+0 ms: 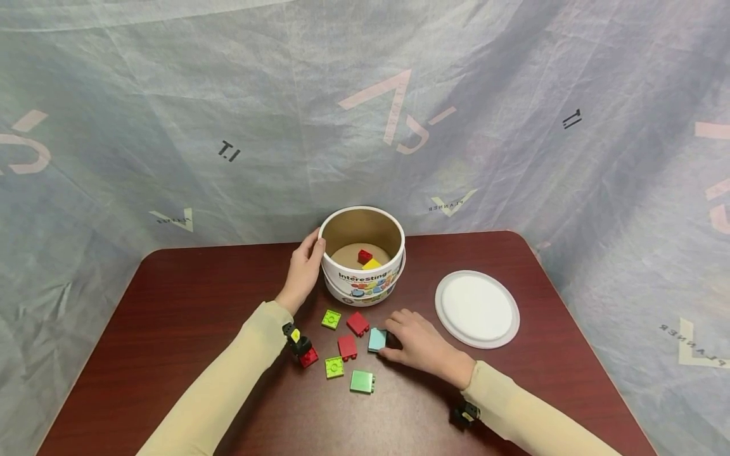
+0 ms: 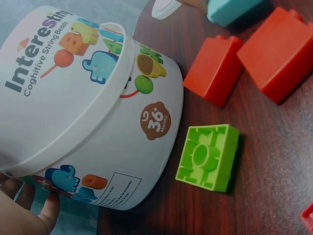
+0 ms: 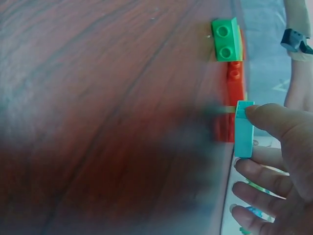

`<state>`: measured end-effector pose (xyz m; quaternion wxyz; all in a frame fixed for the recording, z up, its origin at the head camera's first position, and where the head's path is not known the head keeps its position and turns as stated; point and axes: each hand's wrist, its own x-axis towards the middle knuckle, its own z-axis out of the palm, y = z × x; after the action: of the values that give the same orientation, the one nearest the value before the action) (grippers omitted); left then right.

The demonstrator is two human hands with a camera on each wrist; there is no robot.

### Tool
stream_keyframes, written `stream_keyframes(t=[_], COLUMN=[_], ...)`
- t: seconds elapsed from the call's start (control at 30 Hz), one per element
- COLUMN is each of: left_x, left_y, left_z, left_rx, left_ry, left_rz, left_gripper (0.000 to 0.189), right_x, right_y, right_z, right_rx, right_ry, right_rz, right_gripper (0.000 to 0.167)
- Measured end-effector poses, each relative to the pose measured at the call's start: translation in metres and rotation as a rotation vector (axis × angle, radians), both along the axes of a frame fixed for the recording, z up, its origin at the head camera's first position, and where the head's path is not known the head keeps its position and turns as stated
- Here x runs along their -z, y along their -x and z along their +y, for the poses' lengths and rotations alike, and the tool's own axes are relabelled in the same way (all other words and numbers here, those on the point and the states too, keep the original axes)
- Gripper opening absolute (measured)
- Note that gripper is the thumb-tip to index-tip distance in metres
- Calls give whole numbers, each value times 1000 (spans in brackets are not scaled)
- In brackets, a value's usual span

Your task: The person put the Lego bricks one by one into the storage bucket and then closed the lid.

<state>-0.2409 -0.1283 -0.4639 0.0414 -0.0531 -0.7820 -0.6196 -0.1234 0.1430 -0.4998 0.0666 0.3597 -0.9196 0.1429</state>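
At the left side of a white bucket [image 1: 365, 292], my left hand [image 1: 305, 269] grips the rim, and some of its fingers [image 2: 49, 213] show beside the wall in the left wrist view. My right hand [image 1: 419, 342] pinches a light blue toy block [image 3: 244, 134] between thumb and forefinger, its other fingers spread below. In the head view this light blue block sits low over the table, right of two red blocks. Inside the bucket lie a red block [image 1: 365, 256] and a yellow block [image 1: 372, 264].
Several loose blocks lie before the bucket: lime green blocks [image 1: 334, 367], red blocks [image 1: 346, 347] and a green block [image 1: 362, 382]. Another red block [image 1: 308, 358] is partly covered by the left wrist camera. A round white lid [image 1: 478, 308] rests at right; grey cloth [image 1: 365, 126] hangs behind.
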Motion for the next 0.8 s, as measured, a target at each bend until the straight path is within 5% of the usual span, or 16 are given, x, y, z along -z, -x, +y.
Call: stream_keyframes(t=[0.8], left_x=[-3], left_y=[-1], left_z=[0], left_rx=[-1], left_ry=[8], left_rz=[0], left_gripper=[52], right_x=[-63], right_y=[12], right_z=[7], right_rx=[-27], right_ry=[100], right_rz=[70], right_gripper=[37])
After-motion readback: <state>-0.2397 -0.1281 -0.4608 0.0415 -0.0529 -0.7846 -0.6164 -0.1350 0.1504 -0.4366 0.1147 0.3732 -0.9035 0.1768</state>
